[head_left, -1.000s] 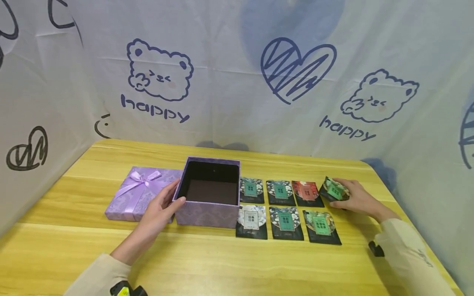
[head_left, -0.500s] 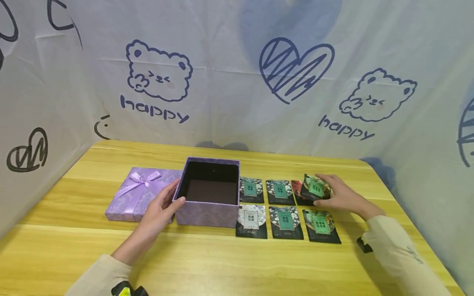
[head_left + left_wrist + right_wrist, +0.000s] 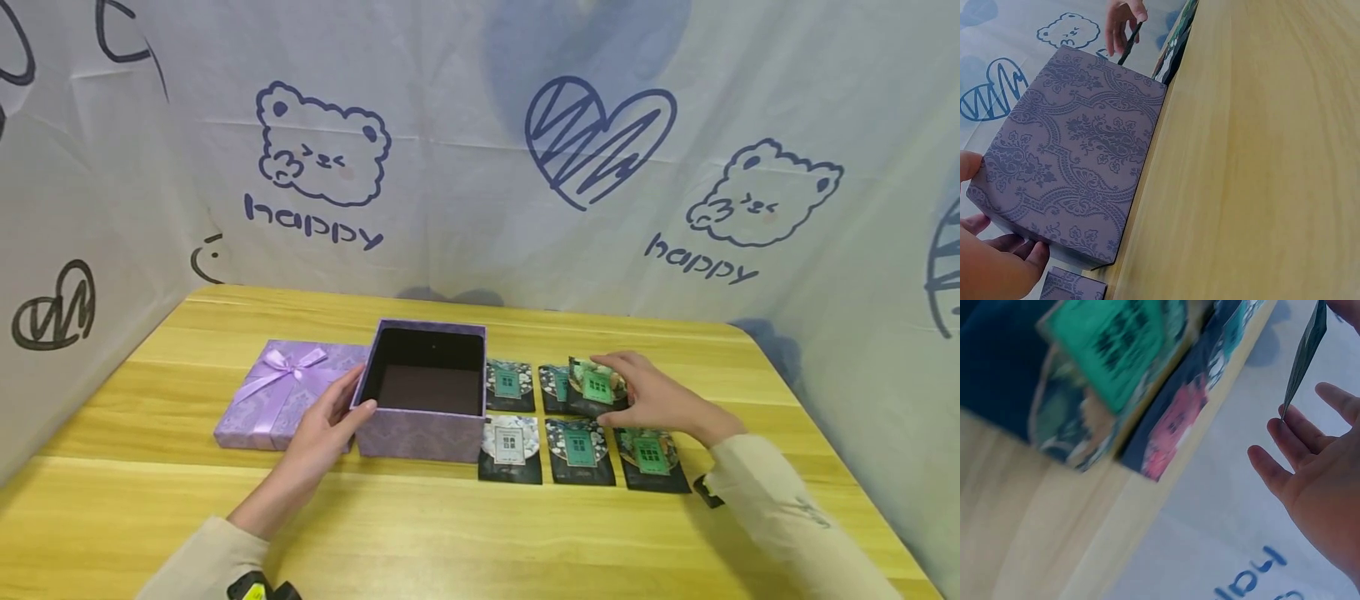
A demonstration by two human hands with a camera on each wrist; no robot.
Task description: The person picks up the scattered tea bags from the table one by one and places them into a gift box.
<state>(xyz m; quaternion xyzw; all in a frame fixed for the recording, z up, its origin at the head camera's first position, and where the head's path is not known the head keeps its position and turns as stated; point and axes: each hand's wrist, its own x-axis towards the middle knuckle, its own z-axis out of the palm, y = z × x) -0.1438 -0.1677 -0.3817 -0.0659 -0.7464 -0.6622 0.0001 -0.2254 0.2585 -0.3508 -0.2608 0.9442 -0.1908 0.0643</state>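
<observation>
My left hand [image 3: 321,425] holds the near left corner of an open purple patterned gift box [image 3: 420,437], its thumb at the front rim. The box's dark inside shows no contents in the head view. In the left wrist view, the left fingers [image 3: 1035,257] lie against the box's side. Out to the right, my right hand [image 3: 663,400] pinches a green-labelled tea sachet [image 3: 596,387] by its edges, thumb below and fingers above. The sachet is raised over the back row of sachets and appears edge-on in the right wrist view, beside the spread fingers [image 3: 1297,447].
Left of the box lies its purple lid [image 3: 262,408] with a ribbon bow. A white sachet [image 3: 510,450], a teal one [image 3: 580,454] and a green one [image 3: 649,458] form the front row. Behind them lie teal sachets [image 3: 508,385] and a red one [image 3: 1175,422].
My right hand has carried the green tea sachet leftward, from beyond the red sachet to above the back row, covering the red one in the head view. The left hand and box have stayed put.
</observation>
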